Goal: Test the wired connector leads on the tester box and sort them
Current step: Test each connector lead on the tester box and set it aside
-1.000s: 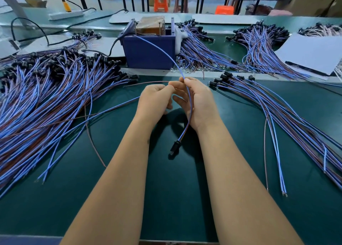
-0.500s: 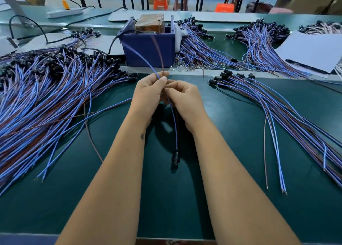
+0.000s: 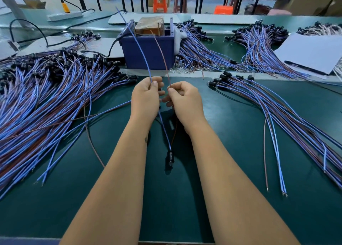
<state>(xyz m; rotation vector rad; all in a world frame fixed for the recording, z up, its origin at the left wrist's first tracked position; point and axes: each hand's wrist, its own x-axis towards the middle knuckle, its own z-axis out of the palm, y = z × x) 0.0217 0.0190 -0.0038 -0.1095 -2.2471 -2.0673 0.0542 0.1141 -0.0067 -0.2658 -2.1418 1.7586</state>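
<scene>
- A big pile of leads (image 3: 46, 104) lies on the left of the mat (image 3: 231, 152).
- The left hand (image 3: 146, 96) pinches the blue wire (image 3: 142, 48).
- The right hand (image 3: 185, 100) pinches the brown wire (image 3: 162, 54) — the plug (image 3: 169, 157) hangs below, between the arms.
- Both wires reach up toward the box (image 3: 148, 52).
- A small pile (image 3: 277, 111) lies on the right.
</scene>
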